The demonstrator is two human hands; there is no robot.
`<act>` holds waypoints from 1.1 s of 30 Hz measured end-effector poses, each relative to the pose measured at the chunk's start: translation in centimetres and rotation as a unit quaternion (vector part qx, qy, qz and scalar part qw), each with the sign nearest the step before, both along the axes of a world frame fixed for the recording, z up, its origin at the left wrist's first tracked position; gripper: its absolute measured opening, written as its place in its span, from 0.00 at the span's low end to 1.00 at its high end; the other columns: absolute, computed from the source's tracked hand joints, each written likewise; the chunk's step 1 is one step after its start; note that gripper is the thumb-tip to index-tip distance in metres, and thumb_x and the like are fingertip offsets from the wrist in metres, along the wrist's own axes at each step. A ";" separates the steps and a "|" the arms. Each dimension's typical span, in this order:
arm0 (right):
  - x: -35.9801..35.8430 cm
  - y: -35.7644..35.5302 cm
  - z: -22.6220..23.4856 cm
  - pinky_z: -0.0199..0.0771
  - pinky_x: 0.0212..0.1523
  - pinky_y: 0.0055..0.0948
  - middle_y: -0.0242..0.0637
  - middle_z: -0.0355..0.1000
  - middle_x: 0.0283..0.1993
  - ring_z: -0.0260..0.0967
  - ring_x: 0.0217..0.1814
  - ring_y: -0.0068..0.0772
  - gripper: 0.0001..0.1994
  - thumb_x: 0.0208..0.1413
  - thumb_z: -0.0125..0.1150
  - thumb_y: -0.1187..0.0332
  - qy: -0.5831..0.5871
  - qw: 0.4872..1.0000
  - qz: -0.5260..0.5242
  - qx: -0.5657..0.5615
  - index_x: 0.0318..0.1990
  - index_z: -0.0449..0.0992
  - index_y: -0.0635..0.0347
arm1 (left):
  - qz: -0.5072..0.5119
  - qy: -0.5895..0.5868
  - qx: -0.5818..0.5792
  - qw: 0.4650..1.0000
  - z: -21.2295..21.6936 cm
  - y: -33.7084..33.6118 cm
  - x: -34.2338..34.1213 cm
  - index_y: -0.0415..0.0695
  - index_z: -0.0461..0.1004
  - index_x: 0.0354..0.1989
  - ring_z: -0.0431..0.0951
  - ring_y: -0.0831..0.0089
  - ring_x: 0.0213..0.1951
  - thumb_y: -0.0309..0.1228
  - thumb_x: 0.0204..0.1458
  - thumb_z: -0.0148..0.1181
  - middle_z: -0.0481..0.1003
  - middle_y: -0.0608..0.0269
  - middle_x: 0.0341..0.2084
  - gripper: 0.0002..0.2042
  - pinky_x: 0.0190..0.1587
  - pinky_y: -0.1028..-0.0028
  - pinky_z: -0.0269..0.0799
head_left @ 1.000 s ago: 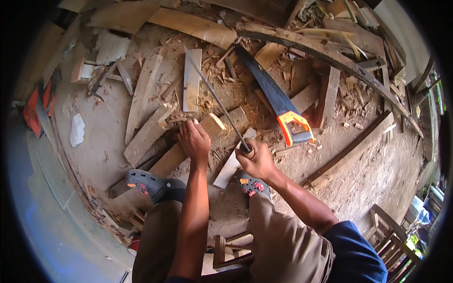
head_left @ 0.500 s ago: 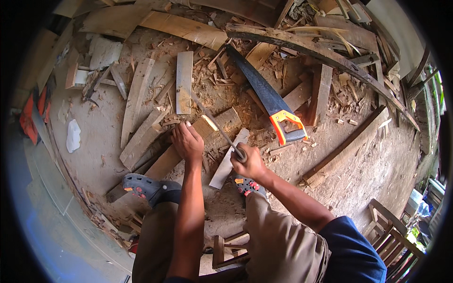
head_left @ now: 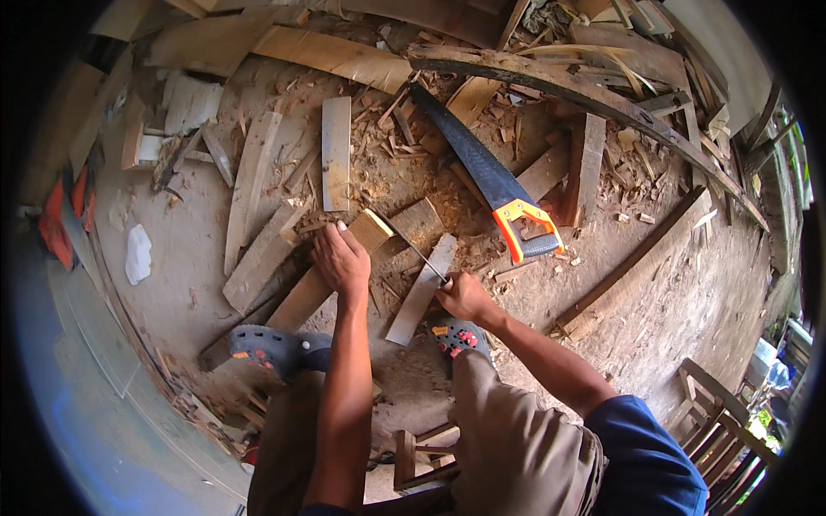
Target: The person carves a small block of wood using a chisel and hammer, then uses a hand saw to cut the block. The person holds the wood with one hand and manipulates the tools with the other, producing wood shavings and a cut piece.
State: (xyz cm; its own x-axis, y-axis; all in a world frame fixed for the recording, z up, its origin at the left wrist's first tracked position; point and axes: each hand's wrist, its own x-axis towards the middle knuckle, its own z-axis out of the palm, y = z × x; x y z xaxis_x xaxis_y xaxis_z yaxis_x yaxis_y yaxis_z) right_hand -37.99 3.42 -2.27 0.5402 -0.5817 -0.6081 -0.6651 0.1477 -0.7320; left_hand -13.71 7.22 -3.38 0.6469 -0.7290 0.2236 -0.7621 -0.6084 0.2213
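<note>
My right hand (head_left: 465, 297) is closed round the dark handle of a long-bladed knife (head_left: 418, 253), seen nearly edge-on. Its blade slants up and left to the pale, freshly cut end of a wooden board (head_left: 301, 297). That board leans up from the lower left, its cut end beside a wood block (head_left: 416, 222) on the floor. My left hand (head_left: 342, 261) grips the board just short of this end, thumb uppermost. Whether the blade touches the wood or has bitten into it cannot be made out.
Right of the knife lies a handsaw (head_left: 482, 163) with an orange and black handle. Loose planks (head_left: 335, 155) and chips cover the floor. A long curved timber (head_left: 594, 96) crosses the far right. A wooden chair (head_left: 723, 430) stands at the near right. My clogs (head_left: 268, 347) flank the work.
The knife's blade has come down and toward me, from beside the far plank to the board's end. My right hand has shifted slightly right; my left hand stays on the board.
</note>
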 end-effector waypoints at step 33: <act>4.0 -0.8 8.4 0.67 0.23 0.43 0.44 0.70 0.19 0.70 0.18 0.45 0.14 0.65 0.61 0.68 -0.117 0.969 -0.081 -0.200 0.50 0.68 0.68 | -0.232 0.174 0.093 0.952 2.5 -0.1 2.8 0.32 0.70 0.62 0.75 0.41 0.53 0.61 0.61 0.53 0.74 0.37 0.52 0.39 0.55 0.54 0.73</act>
